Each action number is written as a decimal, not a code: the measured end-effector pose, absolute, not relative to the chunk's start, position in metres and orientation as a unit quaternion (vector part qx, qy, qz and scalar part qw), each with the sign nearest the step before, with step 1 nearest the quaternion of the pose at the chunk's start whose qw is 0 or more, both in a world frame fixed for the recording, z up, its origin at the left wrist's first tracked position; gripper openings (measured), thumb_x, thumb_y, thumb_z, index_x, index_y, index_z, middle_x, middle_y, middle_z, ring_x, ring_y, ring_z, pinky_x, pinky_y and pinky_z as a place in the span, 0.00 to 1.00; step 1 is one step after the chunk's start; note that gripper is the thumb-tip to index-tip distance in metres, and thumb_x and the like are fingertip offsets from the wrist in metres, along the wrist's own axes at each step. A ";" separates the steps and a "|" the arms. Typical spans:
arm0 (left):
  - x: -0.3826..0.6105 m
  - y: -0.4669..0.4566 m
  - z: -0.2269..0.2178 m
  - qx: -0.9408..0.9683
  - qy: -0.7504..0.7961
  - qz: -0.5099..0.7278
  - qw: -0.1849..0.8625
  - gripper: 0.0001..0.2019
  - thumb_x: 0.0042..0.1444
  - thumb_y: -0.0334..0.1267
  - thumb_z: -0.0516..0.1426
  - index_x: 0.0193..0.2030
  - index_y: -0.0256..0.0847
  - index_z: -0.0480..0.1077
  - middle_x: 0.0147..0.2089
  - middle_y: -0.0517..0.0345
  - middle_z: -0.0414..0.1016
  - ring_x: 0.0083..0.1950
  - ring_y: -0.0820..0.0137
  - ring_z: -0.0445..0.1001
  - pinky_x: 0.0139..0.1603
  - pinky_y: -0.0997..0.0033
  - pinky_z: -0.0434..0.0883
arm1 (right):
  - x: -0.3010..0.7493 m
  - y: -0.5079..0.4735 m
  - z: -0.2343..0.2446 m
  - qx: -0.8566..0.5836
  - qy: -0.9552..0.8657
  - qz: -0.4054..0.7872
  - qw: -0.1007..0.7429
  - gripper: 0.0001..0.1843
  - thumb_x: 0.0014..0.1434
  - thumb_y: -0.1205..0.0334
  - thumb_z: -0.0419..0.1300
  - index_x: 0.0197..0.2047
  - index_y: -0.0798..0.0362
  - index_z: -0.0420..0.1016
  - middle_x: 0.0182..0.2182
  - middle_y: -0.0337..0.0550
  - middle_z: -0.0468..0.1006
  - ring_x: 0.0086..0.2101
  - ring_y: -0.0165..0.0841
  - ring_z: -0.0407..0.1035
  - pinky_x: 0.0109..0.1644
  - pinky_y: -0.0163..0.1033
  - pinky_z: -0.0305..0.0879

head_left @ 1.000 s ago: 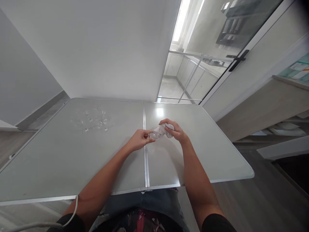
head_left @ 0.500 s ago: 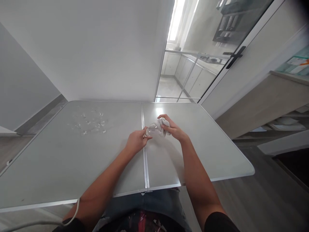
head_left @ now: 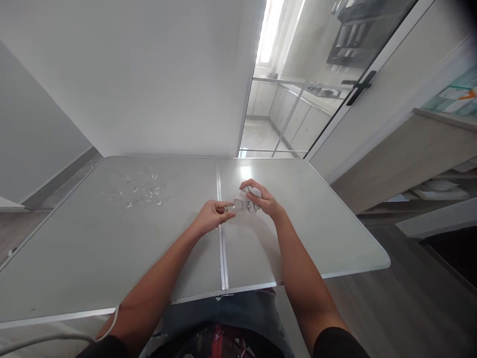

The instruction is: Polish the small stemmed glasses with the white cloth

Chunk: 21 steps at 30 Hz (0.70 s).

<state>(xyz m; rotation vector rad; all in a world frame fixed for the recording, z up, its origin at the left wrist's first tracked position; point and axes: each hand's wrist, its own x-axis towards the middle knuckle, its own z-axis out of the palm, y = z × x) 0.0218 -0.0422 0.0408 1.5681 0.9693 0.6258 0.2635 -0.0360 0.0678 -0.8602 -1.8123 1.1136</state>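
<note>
Above the table seam, my left hand (head_left: 211,217) pinches the left end of a small clear glass (head_left: 236,206). Transparent and shiny, the glass shows little of its exact shape. My right hand (head_left: 267,200) is closed around a crumpled white cloth (head_left: 255,195) pressed against the right end of the glass. Part of that end is hidden by cloth and fingers. On the left half of the table lie several clear, glass-like pieces (head_left: 138,190), too faint to outline singly.
The pale folding table (head_left: 112,258) has a metal seam and rim. A white cable (head_left: 67,337) crosses by my left forearm. Behind stand a wall (head_left: 149,74) and a glass door with a black handle (head_left: 360,87). Wooden shelves (head_left: 413,149) stand at right.
Both hands have shifted slightly left. The cloth and glass have turned a little between them, and more of the clear glass shows beside the left fingers.
</note>
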 end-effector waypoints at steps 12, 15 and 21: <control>0.025 -0.044 0.043 0.694 0.408 0.303 0.510 0.19 0.53 0.54 0.63 0.38 0.38 0.77 0.22 0.66 0.56 0.24 0.77 0.54 0.26 0.75 0.54 | 0.251 -0.039 0.069 -0.324 -0.617 0.569 0.438 0.27 0.61 0.45 0.61 0.59 0.48 0.66 0.28 0.36 0.63 0.27 0.32 0.58 0.31 0.36 0.54; 0.030 -0.048 0.040 0.762 0.433 0.331 0.351 0.16 0.55 0.49 0.63 0.44 0.42 0.78 0.23 0.66 0.59 0.26 0.75 0.55 0.29 0.74 0.55 | 0.251 -0.039 0.069 -0.332 -0.610 0.569 0.441 0.23 0.58 0.44 0.62 0.51 0.49 0.70 0.29 0.37 0.64 0.27 0.32 0.58 0.29 0.36 0.54; 0.031 -0.046 0.029 0.766 0.449 0.353 0.295 0.25 0.56 0.47 0.64 0.59 0.42 0.74 0.24 0.66 0.64 0.25 0.75 0.59 0.32 0.74 0.60 | 0.259 -0.029 0.059 -0.363 -0.573 0.488 0.550 0.23 0.54 0.48 0.68 0.49 0.46 0.69 0.29 0.35 0.65 0.27 0.30 0.59 0.29 0.35 0.56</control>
